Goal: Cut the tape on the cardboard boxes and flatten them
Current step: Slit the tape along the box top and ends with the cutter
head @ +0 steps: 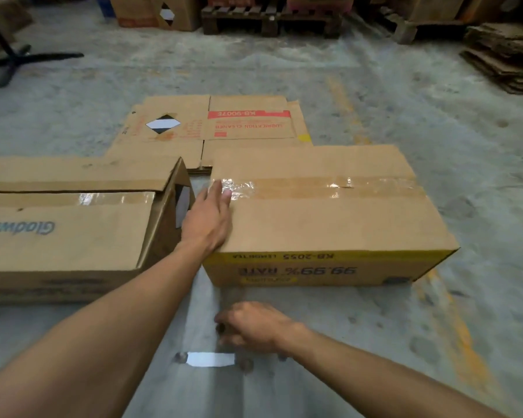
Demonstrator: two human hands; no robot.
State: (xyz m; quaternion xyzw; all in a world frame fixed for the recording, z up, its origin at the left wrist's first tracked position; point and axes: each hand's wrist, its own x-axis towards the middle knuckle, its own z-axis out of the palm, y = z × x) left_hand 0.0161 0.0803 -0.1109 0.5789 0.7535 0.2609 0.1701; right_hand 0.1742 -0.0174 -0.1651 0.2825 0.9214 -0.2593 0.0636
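A sealed cardboard box (pixel 329 224) with a yellow printed front stands on the concrete floor. Clear tape (pixel 338 187) runs along its top seam. My left hand (pixel 207 220) rests flat on the box's left top edge, fingertips on the end of the tape. My right hand (pixel 251 327) hovers low in front of the box, fingers curled round a cutter (pixel 210 359) whose pale blade sticks out to the left. A second, longer box (pixel 67 233) lies at the left, one top flap lifted and tape on its seam.
A flattened box (pixel 218 125) lies on the floor behind the two boxes. Stacked flat cardboard (pixel 504 55) sits at the far right, wooden pallets (pixel 269 21) and more boxes along the back. A black stand base (pixel 15 60) is at the far left.
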